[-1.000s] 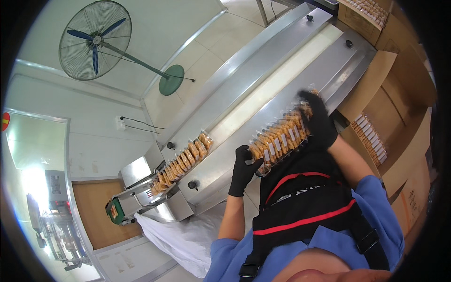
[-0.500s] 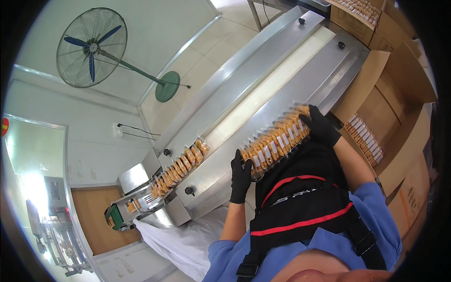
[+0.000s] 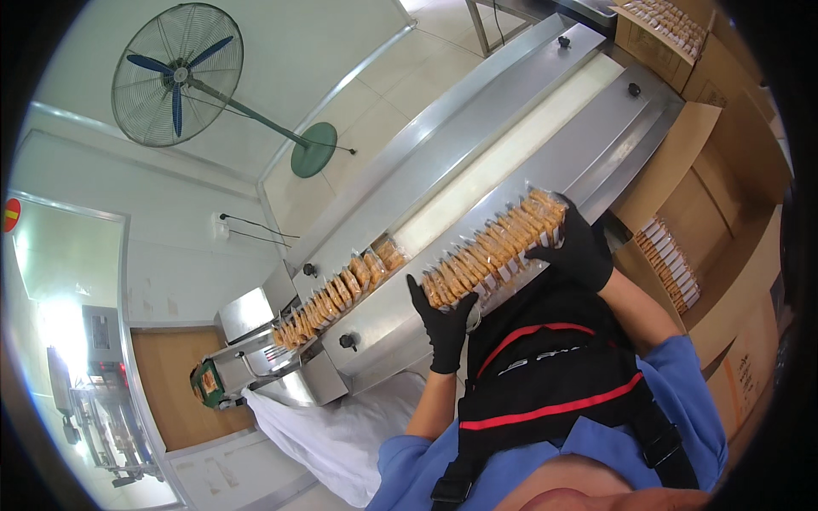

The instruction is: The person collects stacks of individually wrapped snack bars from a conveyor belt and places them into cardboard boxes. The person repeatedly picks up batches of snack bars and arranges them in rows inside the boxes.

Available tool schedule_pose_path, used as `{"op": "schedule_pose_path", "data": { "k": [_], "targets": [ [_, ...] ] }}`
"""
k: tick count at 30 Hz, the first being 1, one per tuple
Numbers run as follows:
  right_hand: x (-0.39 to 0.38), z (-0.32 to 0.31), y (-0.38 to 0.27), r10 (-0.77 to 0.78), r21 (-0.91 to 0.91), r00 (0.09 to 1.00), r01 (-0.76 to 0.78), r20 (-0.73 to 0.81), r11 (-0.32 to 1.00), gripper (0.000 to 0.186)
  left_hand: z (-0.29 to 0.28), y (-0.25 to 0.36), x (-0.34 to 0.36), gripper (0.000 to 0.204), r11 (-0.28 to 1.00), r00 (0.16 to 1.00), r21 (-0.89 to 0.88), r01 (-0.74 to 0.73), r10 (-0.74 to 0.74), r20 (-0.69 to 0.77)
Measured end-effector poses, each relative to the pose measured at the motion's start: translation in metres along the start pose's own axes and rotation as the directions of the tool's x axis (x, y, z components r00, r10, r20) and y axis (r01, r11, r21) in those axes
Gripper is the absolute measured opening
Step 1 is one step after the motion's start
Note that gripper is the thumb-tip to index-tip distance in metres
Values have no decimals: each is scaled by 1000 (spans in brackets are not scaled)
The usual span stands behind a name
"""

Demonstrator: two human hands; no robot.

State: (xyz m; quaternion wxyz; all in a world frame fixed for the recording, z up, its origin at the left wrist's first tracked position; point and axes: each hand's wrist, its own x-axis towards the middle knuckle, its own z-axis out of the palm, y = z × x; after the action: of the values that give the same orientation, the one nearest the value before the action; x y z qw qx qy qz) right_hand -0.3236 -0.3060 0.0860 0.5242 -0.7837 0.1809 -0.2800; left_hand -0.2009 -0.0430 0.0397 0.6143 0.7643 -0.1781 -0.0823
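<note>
Between my two black-gloved hands is a long row of clear-wrapped biscuits (image 3: 494,251), standing on edge and pressed together. My left hand (image 3: 445,328) presses the near-left end of the row, thumb and fingers spread around it. At the other end my right hand (image 3: 579,247) is closed round the last packs. The row is over the near metal side of the conveyor (image 3: 511,153). A second line of wrapped biscuits (image 3: 341,289) leans along the belt to the left, apart from both hands.
On the right stands an open cardboard box (image 3: 716,196) holding a row of packed biscuits (image 3: 669,264). Another box of packs (image 3: 660,34) is at the far right. Black knobs (image 3: 348,341) stick up from the conveyor's sides. A white cloth (image 3: 341,434) hangs at lower left; a fan (image 3: 179,77) stands beyond.
The held row has tilted, so its white labels face lower and its tops show more. My left hand has shifted its grip at the end. More packs have come along the belt.
</note>
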Motion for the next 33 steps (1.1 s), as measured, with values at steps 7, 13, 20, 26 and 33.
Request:
{"op": "schedule_pose_path", "data": {
  "k": [7,13,20,26,33],
  "targets": [
    [23,24,67,-186,36,983,186,1,982,94,-8,-30,27,124,944,964,203,-261,264,16],
    [40,18,64,-270,-191,959,282,88,940,99,-1,-37,36,118,910,948,282,-306,317,5],
    [31,15,41,-185,-59,980,181,-74,982,99,14,-4,47,114,927,943,217,-305,325,-63],
    [61,-11,-12,138,-450,990,-108,35,887,117,3,51,95,109,895,975,444,-49,-54,215],
    [85,21,11,317,-658,941,-167,115,735,136,32,41,130,110,589,871,808,-10,-392,297]
  ]
}}
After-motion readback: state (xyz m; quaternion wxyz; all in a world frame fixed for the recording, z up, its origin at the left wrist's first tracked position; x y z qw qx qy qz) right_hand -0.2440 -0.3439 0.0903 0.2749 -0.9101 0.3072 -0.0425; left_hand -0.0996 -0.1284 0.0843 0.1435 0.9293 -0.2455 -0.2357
